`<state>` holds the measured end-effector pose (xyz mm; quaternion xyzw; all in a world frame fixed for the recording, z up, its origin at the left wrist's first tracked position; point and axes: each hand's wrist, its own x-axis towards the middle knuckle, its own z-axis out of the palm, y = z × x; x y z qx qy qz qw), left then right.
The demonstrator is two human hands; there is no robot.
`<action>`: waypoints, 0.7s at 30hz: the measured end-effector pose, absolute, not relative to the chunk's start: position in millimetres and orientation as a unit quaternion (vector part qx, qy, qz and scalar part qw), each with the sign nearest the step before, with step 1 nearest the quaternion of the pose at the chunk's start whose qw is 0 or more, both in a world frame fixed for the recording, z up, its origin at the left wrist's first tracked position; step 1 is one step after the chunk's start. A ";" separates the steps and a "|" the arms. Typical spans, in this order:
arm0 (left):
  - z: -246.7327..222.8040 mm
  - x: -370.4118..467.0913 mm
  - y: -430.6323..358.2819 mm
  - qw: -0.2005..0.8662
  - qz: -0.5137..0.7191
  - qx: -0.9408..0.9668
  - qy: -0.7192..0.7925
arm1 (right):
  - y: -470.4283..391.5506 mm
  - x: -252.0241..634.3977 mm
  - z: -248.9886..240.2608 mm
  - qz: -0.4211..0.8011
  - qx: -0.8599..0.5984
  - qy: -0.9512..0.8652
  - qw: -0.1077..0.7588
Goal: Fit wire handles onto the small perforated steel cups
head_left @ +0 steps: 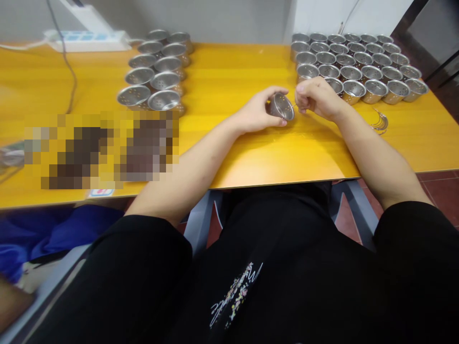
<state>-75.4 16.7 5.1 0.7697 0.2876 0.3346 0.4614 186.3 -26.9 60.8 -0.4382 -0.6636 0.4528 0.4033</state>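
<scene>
My left hand (256,112) is wrapped round a small perforated metal cup (278,107), tilted with its mouth towards the right. At the cup's right rim, my right hand (315,98) is closed in a pinch. A thin metal wire (293,105) shows between those fingertips and the rim; most of it is hidden or too fine to make out. Right of my right forearm lies a small bunch of curved metal wires (381,123) on the yellow table (236,67).
Several rows of matching perforated cups (354,90) stand at the back right. Two columns of such cups (134,97) stand at the left. A white power strip (89,41) with a cable lies at the back left. Blurred-out dark items (147,148) lie near my left forearm.
</scene>
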 end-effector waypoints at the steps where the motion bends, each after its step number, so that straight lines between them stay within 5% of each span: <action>1: 5.0 -75.4 17.0 0.462 0.335 0.770 0.286 | -27.0 186.7 60.5 0.451 -0.438 -0.665 0.403; 21: 1.6 -76.9 22.1 0.412 0.342 0.796 0.281 | -10.7 202.3 46.1 0.452 -0.364 -0.723 0.374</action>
